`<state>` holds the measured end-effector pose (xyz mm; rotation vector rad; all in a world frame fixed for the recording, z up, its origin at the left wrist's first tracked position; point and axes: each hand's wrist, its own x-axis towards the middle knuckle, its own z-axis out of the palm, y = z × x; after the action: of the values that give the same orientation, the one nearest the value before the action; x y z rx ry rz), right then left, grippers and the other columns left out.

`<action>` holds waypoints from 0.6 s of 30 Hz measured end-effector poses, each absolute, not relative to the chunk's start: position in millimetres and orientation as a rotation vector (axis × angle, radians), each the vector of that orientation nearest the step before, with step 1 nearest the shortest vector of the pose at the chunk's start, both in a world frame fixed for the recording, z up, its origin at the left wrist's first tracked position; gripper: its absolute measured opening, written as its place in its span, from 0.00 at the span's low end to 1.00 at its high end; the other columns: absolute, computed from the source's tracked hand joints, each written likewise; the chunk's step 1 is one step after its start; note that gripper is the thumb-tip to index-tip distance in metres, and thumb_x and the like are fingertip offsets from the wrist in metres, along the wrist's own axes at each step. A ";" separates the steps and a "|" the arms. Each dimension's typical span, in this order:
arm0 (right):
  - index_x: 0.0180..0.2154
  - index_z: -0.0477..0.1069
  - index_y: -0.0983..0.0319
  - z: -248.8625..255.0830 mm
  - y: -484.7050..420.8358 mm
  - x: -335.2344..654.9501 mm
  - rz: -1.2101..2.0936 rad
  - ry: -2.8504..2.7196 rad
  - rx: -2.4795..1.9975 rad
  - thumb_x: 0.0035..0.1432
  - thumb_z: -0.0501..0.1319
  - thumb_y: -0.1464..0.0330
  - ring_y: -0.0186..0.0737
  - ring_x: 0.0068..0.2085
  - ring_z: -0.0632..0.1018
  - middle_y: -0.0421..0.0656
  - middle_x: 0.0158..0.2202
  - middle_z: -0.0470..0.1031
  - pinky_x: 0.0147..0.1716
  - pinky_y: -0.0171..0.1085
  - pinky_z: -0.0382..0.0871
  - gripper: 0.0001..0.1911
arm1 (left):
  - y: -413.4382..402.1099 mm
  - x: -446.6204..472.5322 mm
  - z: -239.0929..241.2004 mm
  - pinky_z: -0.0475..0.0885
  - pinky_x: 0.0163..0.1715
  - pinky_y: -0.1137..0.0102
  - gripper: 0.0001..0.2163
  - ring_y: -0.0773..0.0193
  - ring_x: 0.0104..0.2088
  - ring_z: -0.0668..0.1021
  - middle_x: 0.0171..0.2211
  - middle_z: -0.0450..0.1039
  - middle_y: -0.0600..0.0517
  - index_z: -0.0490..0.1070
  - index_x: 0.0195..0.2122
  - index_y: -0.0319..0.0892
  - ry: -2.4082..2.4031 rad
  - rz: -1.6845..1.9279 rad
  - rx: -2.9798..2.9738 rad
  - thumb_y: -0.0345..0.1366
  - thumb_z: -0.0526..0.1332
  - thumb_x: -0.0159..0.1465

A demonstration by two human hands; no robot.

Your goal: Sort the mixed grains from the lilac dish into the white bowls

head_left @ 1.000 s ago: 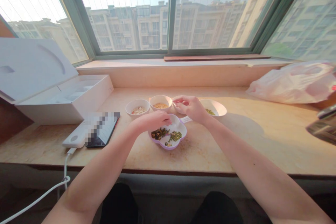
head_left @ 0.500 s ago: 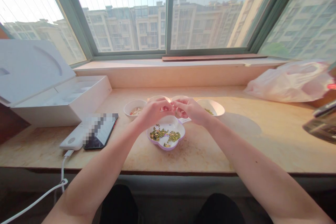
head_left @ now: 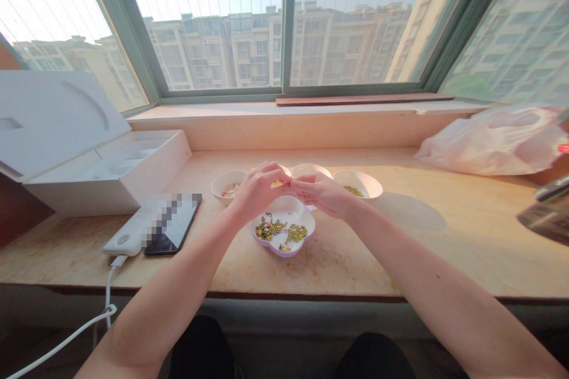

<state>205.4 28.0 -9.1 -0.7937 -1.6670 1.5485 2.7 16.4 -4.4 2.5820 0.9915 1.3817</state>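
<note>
- Since a second ago the left hand (head_left: 258, 190) has lifted out of the dish (head_left: 284, 254), and the right hand (head_left: 323, 194) has drawn back from a bowl.
- Both hands are curled narrow, their fingertips meeting above the dish's far rim. Whether they pinch anything is too small to tell.
- The dish lies on the desk (head_left: 400, 249) just below the hands, with beans (head_left: 269, 228) in it.
- Four bowls (head_left: 370, 192) stand in a row just behind, the second partly hidden by the left hand.
- A phone (head_left: 178, 219) lies to the left.

Both forearms are reaching forward, the left hand (head_left: 258, 188) and right hand (head_left: 320, 190) meeting fingertip to fingertip, fingers curling inward.
</note>
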 end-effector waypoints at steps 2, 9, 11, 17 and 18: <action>0.26 0.74 0.64 -8.9 28.7 204.3 1.472 -1.662 -0.808 0.53 0.72 0.48 0.29 0.25 0.56 0.33 0.22 0.56 0.24 0.34 0.48 0.25 | 16.1 3.3 -3.7 0.73 0.40 0.69 0.01 0.65 0.36 0.79 0.35 0.79 0.52 0.80 0.36 0.43 1.022 1.376 2.595 0.31 0.69 0.65; 0.36 0.84 0.60 -5.0 22.5 203.3 0.568 -1.759 -0.899 0.57 0.71 0.56 0.33 0.27 0.69 0.42 0.31 0.77 0.26 0.37 0.63 0.14 | 8.6 4.5 2.7 0.71 0.35 0.69 0.06 0.63 0.33 0.79 0.34 0.80 0.50 0.80 0.42 0.41 1.331 0.920 2.537 0.34 0.63 0.68; 0.36 0.85 0.58 -5.4 19.4 203.9 0.379 -1.812 -0.852 0.59 0.69 0.60 0.34 0.28 0.72 0.44 0.34 0.79 0.28 0.37 0.67 0.10 | 6.1 4.9 2.2 0.70 0.35 0.68 0.07 0.62 0.33 0.79 0.33 0.79 0.50 0.79 0.34 0.41 1.267 0.603 2.626 0.31 0.61 0.67; 0.36 0.84 0.58 -9.1 18.4 204.9 0.245 -1.890 -0.777 0.62 0.67 0.63 0.35 0.30 0.74 0.44 0.36 0.81 0.30 0.37 0.69 0.07 | 0.3 7.9 0.9 0.71 0.46 0.67 0.11 0.58 0.45 0.80 0.49 0.80 0.50 0.80 0.46 0.42 0.901 0.141 2.712 0.36 0.69 0.62; 0.36 0.84 0.58 -8.5 19.9 206.1 0.240 -1.884 -0.788 0.62 0.67 0.63 0.35 0.29 0.74 0.43 0.36 0.81 0.30 0.37 0.69 0.07 | 0.2 7.9 0.7 0.71 0.47 0.68 0.14 0.58 0.46 0.80 0.50 0.79 0.49 0.79 0.49 0.42 0.922 0.108 2.703 0.37 0.71 0.61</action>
<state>206.1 19.9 -8.5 -0.7883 -1.8844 0.2400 7.9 0.2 0.7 2.7032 0.9217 0.1076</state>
